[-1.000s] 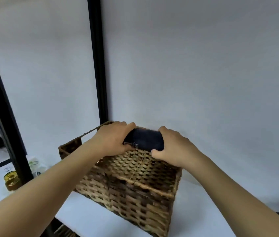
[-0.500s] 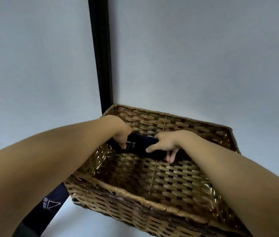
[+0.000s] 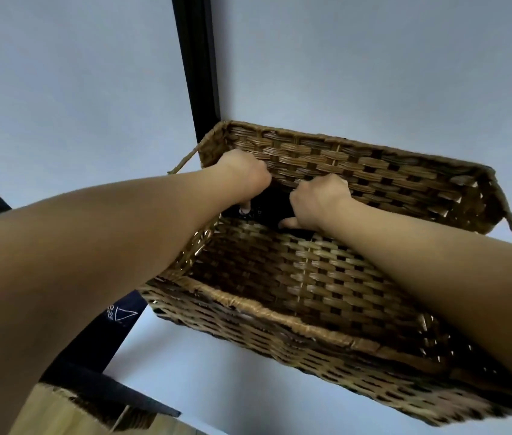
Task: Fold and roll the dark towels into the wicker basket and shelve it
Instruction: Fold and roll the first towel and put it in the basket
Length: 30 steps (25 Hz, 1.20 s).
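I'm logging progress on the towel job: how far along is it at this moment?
Done: one rolled dark towel sits inside the wicker basket, against its far wall. In hand: the left hand and right hand both grip that roll, seating it in the far left corner. Left: most of the basket floor is bare, so more rolls may follow, then final shelving.

The towel (image 3: 272,204) lies in the wicker basket (image 3: 279,312) against its far wall, between left hand (image 3: 245,177) and right hand (image 3: 319,199).

The wicker basket (image 3: 326,277) is rough woven cane with a slight sheen, the dark towel (image 3: 272,205) matt cloth, the post (image 3: 196,58) matt black.
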Motion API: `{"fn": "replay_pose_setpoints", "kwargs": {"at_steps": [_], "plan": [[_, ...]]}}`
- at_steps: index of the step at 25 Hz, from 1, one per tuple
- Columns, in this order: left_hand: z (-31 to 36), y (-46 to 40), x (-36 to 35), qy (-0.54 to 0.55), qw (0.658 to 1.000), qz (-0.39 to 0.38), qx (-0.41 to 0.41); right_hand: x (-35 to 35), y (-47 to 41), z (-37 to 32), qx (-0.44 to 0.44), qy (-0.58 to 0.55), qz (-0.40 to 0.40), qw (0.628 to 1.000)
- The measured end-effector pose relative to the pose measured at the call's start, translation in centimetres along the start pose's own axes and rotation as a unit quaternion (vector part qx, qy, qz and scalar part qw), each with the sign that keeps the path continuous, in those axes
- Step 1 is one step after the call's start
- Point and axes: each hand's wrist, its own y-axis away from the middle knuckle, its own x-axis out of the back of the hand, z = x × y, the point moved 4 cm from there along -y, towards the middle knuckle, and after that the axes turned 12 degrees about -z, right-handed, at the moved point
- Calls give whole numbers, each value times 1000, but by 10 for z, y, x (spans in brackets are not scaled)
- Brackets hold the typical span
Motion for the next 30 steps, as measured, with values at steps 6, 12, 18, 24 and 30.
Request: {"fn": "replay_pose_setpoints", "kwargs": {"at_steps": [6, 12, 18, 24, 30], "plan": [[-10, 8, -4, 45, 999, -19, -12, 10, 18, 8, 6, 16, 33, 999], [-4, 16, -9, 136, 987, -82, -31, 1, 21, 13, 79, -88, 16, 993], [-13, 46, -4, 228, 972, 0, -57, 10, 44, 28, 62, -93, -10, 994], [-1, 105, 36, 185, 962, 201, 0, 23, 140, 89, 66, -169, 155, 971], [94, 136, 114, 178, 932, 317, -4, -43, 234, 155, -14, -195, 242, 950]]}}
